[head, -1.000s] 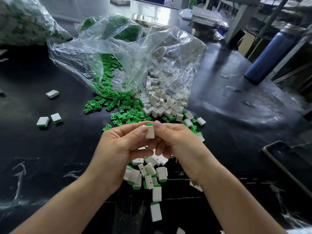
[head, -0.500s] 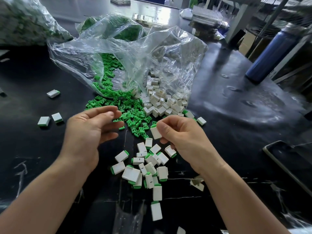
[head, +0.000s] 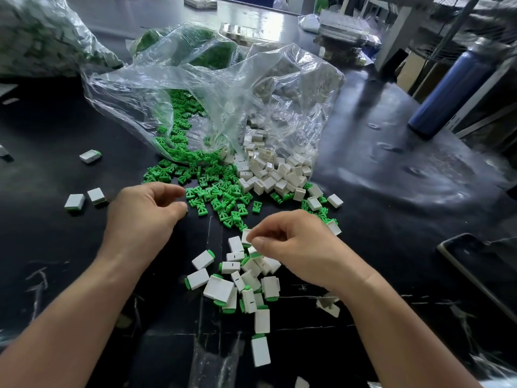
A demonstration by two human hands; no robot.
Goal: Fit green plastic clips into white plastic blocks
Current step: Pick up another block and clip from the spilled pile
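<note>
Loose green clips [head: 221, 197] spill from a clear plastic bag [head: 212, 88] onto the black table. Empty white blocks [head: 275, 175] lie heaped to their right. Nearer me sits a pile of white blocks fitted with green clips [head: 223, 287]. My left hand [head: 142, 214] hovers at the left edge of the green clips, fingers loosely curled, nothing plainly between them. My right hand [head: 296, 247] is low over the fitted pile, thumb and forefinger pinching a white block [head: 246, 236] at the pile's far edge.
Three fitted blocks [head: 75, 202] lie apart at the left. A blue bottle [head: 447, 88] stands at the far right. A dark tray's rim [head: 472, 273] juts in at the right. Another filled bag [head: 36, 37] sits at the back left.
My hands parted after pressing a clip into a block. The left hand swung out to the green clips. The right hand carried the block down to the fitted pile.
</note>
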